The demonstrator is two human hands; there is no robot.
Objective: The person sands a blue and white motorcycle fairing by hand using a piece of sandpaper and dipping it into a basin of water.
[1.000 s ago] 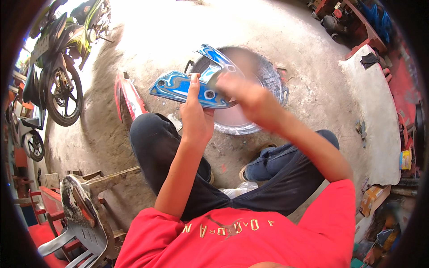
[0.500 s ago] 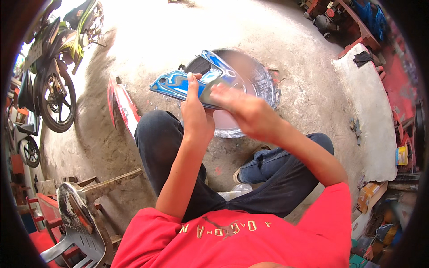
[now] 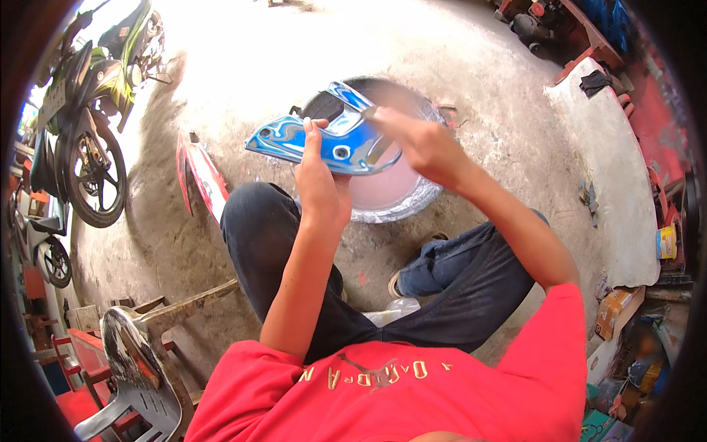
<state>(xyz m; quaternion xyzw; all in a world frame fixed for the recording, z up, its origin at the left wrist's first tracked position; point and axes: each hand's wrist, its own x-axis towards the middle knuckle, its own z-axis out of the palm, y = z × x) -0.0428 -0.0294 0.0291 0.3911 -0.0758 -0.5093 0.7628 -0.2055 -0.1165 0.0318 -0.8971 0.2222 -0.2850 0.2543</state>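
My left hand (image 3: 322,173) grips a blue motorcycle body panel (image 3: 294,138) by its lower edge, thumb on top. The panel has silver swirls, screw holes and a narrow arm rising at its right. My right hand (image 3: 427,144) is at the panel's right end, fingers bent and blurred by motion. A small grey-brown piece (image 3: 378,150) shows under its fingers; its kind cannot be made out. Beneath both hands stands a wide round tub (image 3: 398,214) with a whitish, worn rim and cloudy pinkish liquid, partly covered by the panel.
A red and white panel (image 3: 202,173) lies on the concrete floor to the left. Motorcycles (image 3: 92,162) stand farther left, with a worn chair (image 3: 140,368) nearer me. On the right runs a pale slab (image 3: 615,191) bearing a black cloth (image 3: 596,82); a cardboard box (image 3: 617,315) sits near its end.
My right hand has moved slightly right along the panel, uncovering its lower screw hole and right part. My left hand keeps its hold, and the panel stays nearly in place.
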